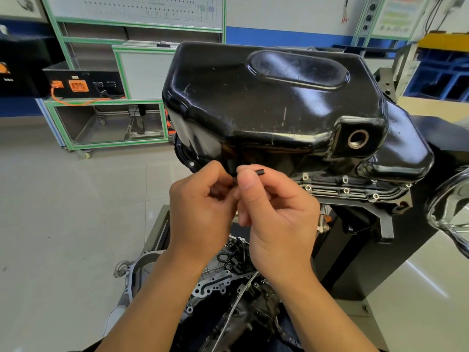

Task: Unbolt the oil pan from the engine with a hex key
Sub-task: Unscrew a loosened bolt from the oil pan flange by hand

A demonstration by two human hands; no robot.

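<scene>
The oil pan [266,102] is sitting on the upturned engine [330,193], with flange bolts [345,191] still showing along its edge, so the unbolting looks far from finished. The right hand [276,214] is pinching the hex key [259,171] in a tight grip just before the pan. The left hand [203,207] is curling against it, its hold unclear. Both hands are hiding the near flange, and gearbox parts [215,283] are lying below.

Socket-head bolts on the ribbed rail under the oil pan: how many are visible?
3 bolts, in a row right of the right hand: one nearest it, one in the middle, one toward the right end. More may be hidden behind the hand.
</scene>
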